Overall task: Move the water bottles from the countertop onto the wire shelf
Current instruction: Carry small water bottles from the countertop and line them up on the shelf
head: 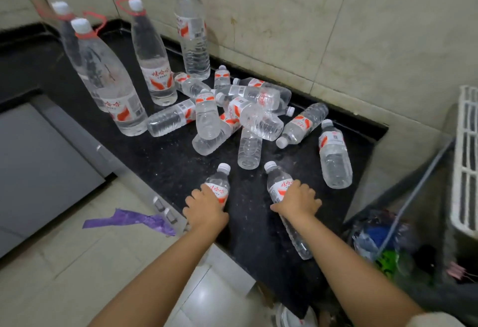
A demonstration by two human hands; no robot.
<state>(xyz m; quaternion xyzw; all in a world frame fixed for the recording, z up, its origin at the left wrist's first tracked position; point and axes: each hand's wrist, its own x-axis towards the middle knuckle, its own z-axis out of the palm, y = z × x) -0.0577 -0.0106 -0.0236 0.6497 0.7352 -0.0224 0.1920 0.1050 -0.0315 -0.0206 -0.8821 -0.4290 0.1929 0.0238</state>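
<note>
On the black countertop (170, 166) lies a heap of several small clear water bottles (248, 117) with red-and-white labels. My left hand (207, 207) is wrapped around one small bottle (219, 180) near the front edge, cap pointing away. My right hand (297, 201) grips the label part of another small bottle (279, 184) that lies along the counter, its base under my forearm. One more small bottle (335, 154) rests apart at the right. Several tall bottles (155, 63) with red carry rings stand at the back left. The white wire shelf (465, 156) shows at the right edge.
Tiled walls (336, 29) close the corner behind the counter. A purple plastic strip (129, 219) hangs at the cabinet front on the left. Below the counter's right end sits a dark bin (382, 244) with colourful rubbish, crossed by a thin rod.
</note>
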